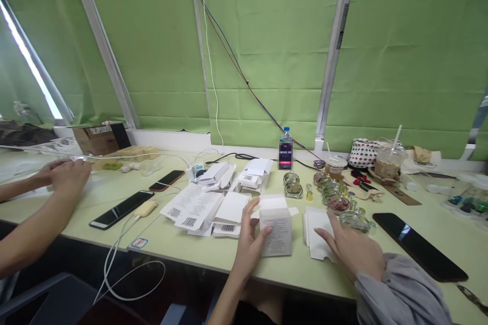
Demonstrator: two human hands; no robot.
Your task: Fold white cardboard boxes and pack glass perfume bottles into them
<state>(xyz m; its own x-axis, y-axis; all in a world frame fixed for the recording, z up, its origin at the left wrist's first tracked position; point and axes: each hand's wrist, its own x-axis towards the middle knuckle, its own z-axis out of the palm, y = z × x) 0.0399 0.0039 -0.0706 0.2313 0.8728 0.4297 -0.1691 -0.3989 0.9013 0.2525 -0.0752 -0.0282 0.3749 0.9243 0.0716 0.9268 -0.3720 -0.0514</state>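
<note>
Near the table's front edge, my left hand (249,238) grips a small white printed box (276,233) with thumb and fingers; its top flaps stand open. To the right, my right hand (353,244) rests over white folded cardboard pieces (318,233), its thumb and forefinger apart on their right side. Left of the box lie flat white cartons with barcodes (198,205) and further stacks of white cartons (255,172) behind them. Round glass bottles (337,204) stand in a cluster behind my right hand, and two more (293,188) stand behind the box.
A black phone (419,246) lies at right, another phone (122,209) and a white power bank (145,208) with cables at left. Another person's hands (68,175) work at far left. Iced drink cups (389,162) and a water bottle (285,150) stand behind.
</note>
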